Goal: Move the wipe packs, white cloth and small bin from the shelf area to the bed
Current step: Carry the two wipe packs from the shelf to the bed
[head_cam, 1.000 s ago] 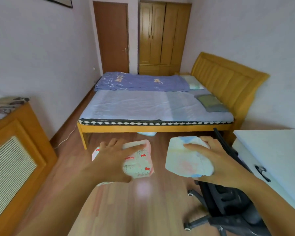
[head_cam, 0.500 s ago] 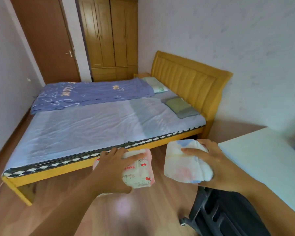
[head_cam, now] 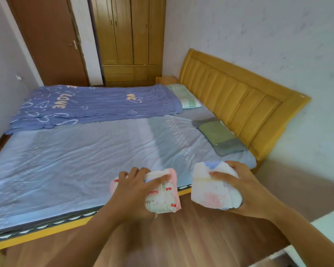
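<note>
Head view: the left hand (head_cam: 132, 191) has its fingers wrapped tight around a pink cartoon-print wipe pack (head_cam: 162, 193), and the right hand (head_cam: 245, 191) clasps a white wipe pack (head_cam: 210, 187). Both packs are held over the bed's near edge (head_cam: 46, 231). Broad bare sheet (head_cam: 75, 160) lies beyond them.

Bare sheet (head_cam: 69, 166) ahead of hands (head_cam: 181, 191)

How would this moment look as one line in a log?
left hand: holds pink wipe pack | right hand: holds white wipe pack | both at bed edge, unplaced
</note>
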